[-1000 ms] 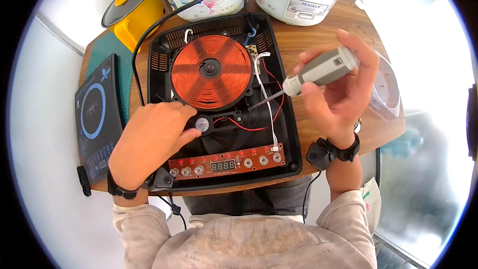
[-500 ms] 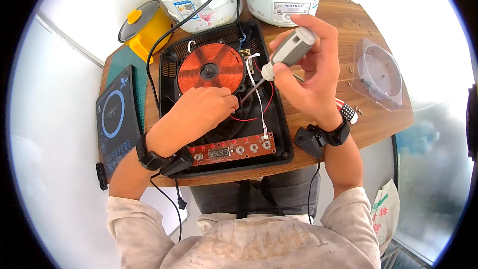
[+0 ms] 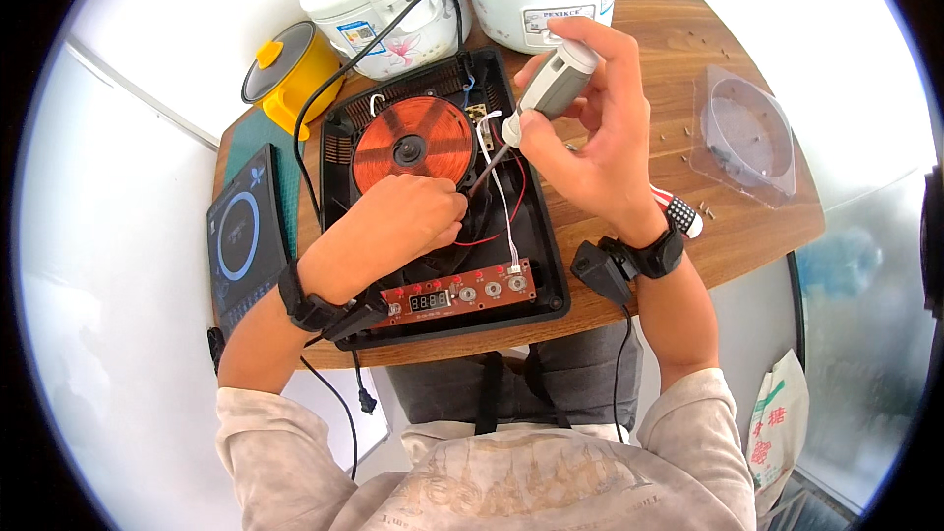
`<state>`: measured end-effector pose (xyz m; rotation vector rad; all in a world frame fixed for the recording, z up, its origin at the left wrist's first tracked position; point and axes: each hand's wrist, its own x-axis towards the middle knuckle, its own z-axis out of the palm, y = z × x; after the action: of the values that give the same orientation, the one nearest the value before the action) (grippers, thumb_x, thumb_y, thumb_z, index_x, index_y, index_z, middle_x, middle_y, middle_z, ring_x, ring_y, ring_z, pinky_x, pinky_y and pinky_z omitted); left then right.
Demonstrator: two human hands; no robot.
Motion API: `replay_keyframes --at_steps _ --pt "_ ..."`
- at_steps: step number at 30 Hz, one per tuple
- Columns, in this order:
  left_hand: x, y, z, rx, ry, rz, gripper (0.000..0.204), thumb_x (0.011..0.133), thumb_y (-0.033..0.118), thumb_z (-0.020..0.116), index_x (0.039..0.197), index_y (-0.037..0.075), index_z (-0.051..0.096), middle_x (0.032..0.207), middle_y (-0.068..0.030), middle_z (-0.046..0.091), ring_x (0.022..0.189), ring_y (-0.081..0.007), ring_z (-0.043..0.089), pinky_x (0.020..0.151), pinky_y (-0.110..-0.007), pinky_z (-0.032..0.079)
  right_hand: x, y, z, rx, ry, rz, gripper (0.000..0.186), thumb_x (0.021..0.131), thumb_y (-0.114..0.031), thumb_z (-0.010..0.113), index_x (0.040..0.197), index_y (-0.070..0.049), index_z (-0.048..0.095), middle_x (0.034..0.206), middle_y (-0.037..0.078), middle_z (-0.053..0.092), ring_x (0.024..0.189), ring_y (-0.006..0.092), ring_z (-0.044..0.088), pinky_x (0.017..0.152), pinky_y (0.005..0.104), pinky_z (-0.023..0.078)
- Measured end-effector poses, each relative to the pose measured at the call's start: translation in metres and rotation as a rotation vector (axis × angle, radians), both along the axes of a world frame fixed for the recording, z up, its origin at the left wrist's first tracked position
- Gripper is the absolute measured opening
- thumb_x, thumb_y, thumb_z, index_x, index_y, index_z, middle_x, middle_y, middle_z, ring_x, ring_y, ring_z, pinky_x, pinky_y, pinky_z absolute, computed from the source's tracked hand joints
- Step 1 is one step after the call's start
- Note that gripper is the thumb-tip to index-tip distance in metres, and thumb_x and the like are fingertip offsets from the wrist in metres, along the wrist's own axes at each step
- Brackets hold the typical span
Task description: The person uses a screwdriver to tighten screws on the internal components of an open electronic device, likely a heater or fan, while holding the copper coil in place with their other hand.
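Observation:
An opened induction cooker base [image 3: 551, 287] of black plastic lies in front of me. Inside it is a round copper coil [image 3: 379, 152], with a reddish-brown control board [image 3: 472, 291] along the near side. My right hand [image 3: 600, 143] grips a grey and white screwdriver [image 3: 556, 81], its shaft slanting down to the coil's lower right edge. My left hand [image 3: 403, 221] reaches over the near side of the coil, fingertips pinched together beside the screwdriver's tip. Whatever those fingers hold is hidden. White and red wires run just right of the tip.
Left of the base lies the cooker's black glass top [image 3: 236, 236] on a green mat [image 3: 285, 152]. Behind stand a yellow pot [image 3: 305, 79] and two white rice cookers [image 3: 383, 15]. A clear plastic tray [image 3: 742, 133] and several loose screws [image 3: 706, 211] are at right.
The whole view has shifted and turned slightly. Both hands stay at the coil's lower right edge, the screwdriver still in the right one and the left fingers still pinched.

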<state>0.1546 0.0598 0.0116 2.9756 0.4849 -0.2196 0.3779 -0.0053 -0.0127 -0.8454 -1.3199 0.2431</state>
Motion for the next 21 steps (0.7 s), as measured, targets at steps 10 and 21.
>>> replay_keyframes --at_steps 10,21 --pt "-0.003 -0.006 -0.004 0.083 -0.068 0.018 0.016 0.094 0.021 0.067 0.091 0.006 0.067 0.090 -0.0085 0.063 0.085 -0.0294 0.068 0.071 -0.041 0.056 0.000 0.002 -0.001 0.027 -0.019 -0.015 0.062 0.077 -0.001 0.072 0.135 -0.010 0.050 0.093 0.006 0.069 0.083 0.0163 0.072 0.069 0.0308 0.060" --pt "-0.007 -0.010 -0.007 0.163 -0.010 -0.011 0.009 0.091 0.015 0.065 0.092 0.006 0.066 0.089 -0.0084 0.062 0.082 -0.0290 0.069 0.069 -0.040 0.057 -0.001 0.003 -0.002 0.028 -0.041 -0.033 0.061 0.077 -0.001 0.072 0.134 -0.009 0.050 0.092 0.006 0.069 0.082 0.0163 0.071 0.068 0.0304 0.060"
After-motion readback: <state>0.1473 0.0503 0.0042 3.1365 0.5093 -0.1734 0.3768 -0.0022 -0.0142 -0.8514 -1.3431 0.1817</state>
